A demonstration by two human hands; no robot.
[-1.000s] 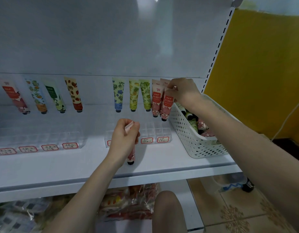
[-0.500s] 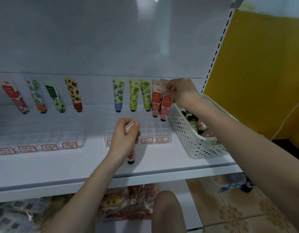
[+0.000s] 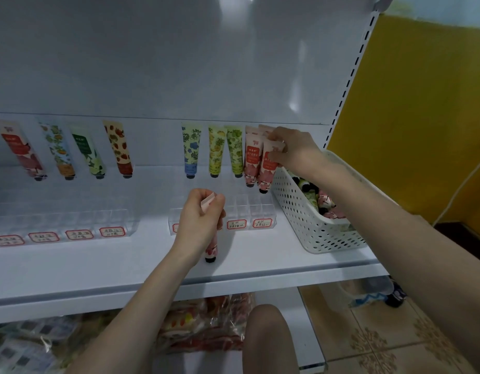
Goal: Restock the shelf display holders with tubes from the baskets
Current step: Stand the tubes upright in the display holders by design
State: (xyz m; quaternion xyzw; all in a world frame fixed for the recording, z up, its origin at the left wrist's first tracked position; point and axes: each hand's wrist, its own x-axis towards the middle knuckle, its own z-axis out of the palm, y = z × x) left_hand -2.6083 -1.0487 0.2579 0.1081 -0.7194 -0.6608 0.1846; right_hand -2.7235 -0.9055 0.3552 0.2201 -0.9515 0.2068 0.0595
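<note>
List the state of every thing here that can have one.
left hand, grips spare pink tube, cap down.
right hand, pinches top of end pink tube.
end pink tube, cap down, at right holder's right end.
right holder, stocked at back, front slots empty.
left holder, stocked at back, front slots empty.
basket, holds loose tubes.

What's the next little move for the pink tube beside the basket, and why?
Probably release it: the right hand pinches the top of the pink tube, which stands cap-down beside a matching tube at the holder, and the left hand grips a second tube.
</note>
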